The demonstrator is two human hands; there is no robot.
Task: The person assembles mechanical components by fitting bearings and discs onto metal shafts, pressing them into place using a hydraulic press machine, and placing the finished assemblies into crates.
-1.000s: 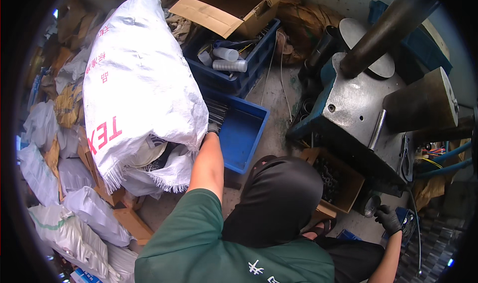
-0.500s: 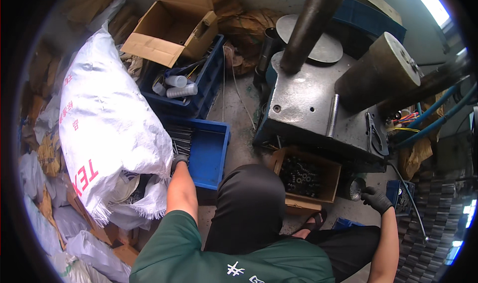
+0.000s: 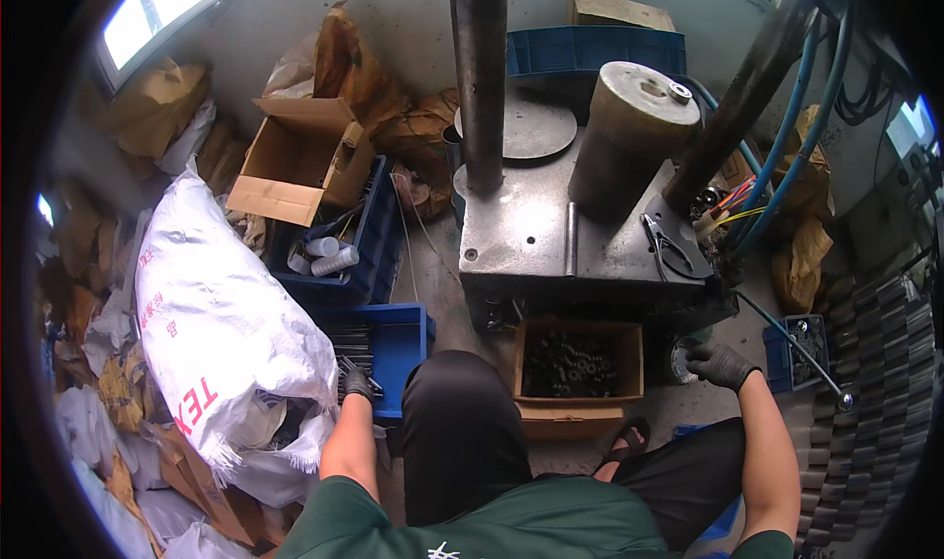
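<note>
**Gloved hands at the blue bin and beside the press**

Left hand (image 3: 357, 386), in a dark knit glove, is closed around a few thin metal rods (image 3: 351, 365) at the near edge of a blue plastic bin (image 3: 403, 348). The rods lie with their long axis running away from the person, toward the upper left, alongside a dark stack of similar rods (image 3: 349, 343) filling the bin's left half. Pressed against that hand on its left is a big white woven sack (image 3: 221, 328), coarse, bulging, with a frayed bottom hem and red print.

Beyond the bin sits a second blue crate (image 3: 379, 235) holding short pale plastic tubes, with an open cardboard box (image 3: 295, 161) resting on its far rim.

Centre: the person's dark-trousered knee (image 3: 457, 431), then a cardboard box of small dark metal parts (image 3: 570, 367) on the floor, touching the foot of a grey steel press table (image 3: 551, 239). A thick dull column (image 3: 479, 77) and a stubby metal cylinder (image 3: 634, 131) rise from it (black-handled pliers (image 3: 664, 244) lie flat on the plate).

Right hand (image 3: 720, 364), also in a dark glove, hangs by the machine's lower right corner with fingers loosely curled; whether it grips anything cannot be told. A small blue tray of round metal pieces (image 3: 801, 348) sits just to its right.
</note>
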